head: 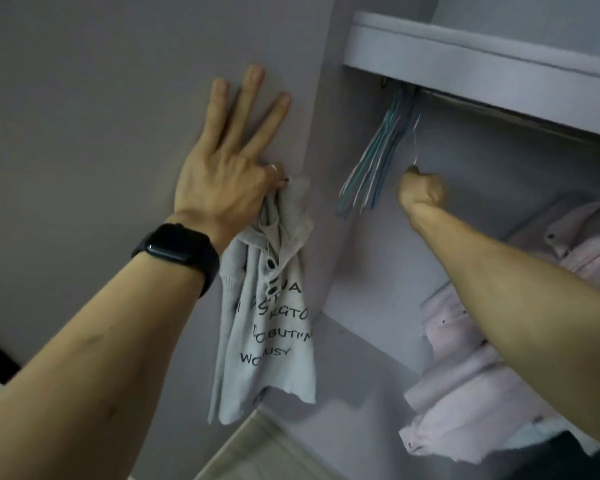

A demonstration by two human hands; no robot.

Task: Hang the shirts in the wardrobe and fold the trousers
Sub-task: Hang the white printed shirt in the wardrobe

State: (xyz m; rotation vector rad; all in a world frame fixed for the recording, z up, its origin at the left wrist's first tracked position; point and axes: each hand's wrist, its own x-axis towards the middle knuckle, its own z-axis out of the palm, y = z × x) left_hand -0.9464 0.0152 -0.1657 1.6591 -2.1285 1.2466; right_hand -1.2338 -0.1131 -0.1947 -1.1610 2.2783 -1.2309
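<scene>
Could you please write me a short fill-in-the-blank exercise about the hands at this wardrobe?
1. The left hand pinches a pale ____ buttoned shirt with black lettering.
2. The right hand, curled in a fist, grips a thin white wire ____.
3. The hung shirts below the right forearm are pale ____.
Missing words: grey; hanger; pink.

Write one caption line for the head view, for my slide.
Left hand pinches a grey printed shirt against the wardrobe side while the right hand grips a thin hanger beside the bunched hangers.
</scene>
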